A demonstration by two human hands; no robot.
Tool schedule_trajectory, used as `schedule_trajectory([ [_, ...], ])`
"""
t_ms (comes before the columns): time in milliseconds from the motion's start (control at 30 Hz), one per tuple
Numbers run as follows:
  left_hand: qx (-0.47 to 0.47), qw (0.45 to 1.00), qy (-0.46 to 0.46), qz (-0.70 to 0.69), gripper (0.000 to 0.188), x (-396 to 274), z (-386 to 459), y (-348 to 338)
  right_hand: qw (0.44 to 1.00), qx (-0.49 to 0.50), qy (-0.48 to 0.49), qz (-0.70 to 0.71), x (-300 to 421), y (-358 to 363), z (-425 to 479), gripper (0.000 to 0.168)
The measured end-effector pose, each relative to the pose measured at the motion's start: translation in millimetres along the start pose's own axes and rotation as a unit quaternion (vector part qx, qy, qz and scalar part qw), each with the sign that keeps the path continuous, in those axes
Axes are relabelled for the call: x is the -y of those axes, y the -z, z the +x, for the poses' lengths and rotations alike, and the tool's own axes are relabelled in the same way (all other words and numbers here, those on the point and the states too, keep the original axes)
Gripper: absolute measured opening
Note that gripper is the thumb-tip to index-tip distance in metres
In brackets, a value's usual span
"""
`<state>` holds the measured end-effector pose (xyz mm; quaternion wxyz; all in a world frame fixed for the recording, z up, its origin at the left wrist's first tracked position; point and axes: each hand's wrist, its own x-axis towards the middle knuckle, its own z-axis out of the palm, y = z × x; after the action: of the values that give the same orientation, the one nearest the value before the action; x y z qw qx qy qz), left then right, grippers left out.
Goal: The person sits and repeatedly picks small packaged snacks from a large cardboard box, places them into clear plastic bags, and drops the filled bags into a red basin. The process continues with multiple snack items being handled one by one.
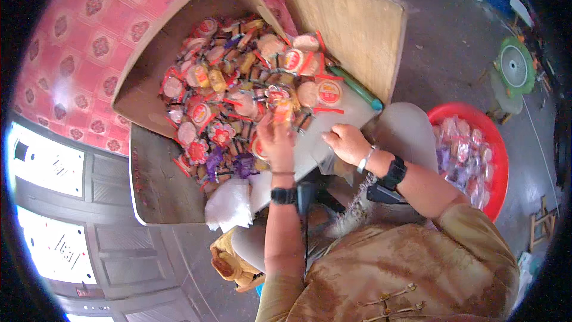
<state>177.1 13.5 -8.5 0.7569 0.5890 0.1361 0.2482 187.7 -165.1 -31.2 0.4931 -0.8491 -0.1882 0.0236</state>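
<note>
My left hand (275,141), blurred, reaches over the near side of a heap of individually wrapped snacks (241,94). A yellow-wrapped packet (283,111) is at its fingertips; the blur hides whether the fingers grip it. To the right, above the pale tabletop (313,127), my right hand (348,141) has its fingers curled in. A clear plastic bag (328,163) hangs just below that hand, seemingly pinched in its fingers. Round pink wafers in clear wrappers (173,86), purple-wrapped pieces (214,163) and red flower-shaped packets (196,151) lie in the heap.
A cardboard box (152,62) lies open around the heap's far side. A green tube-like object (357,87) rests by a wooden board (348,22). Clear bags are stacked (230,205) at the near edge. A red basin (498,165) of filled bags stands right; a green fan (514,66) is beyond.
</note>
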Motion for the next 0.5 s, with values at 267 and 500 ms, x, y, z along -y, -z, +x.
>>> schedule_trajectory([
  [267,0.146,0.965,0.094,0.196,0.019,-48,-77,36,0.999,0.028,0.027,0.019,5,2,3,0.042],
  [500,0.213,0.898,-0.101,0.372,0.030,-29,-88,31,0.974,0.107,0.184,0.081,14,5,0,0.037],
])
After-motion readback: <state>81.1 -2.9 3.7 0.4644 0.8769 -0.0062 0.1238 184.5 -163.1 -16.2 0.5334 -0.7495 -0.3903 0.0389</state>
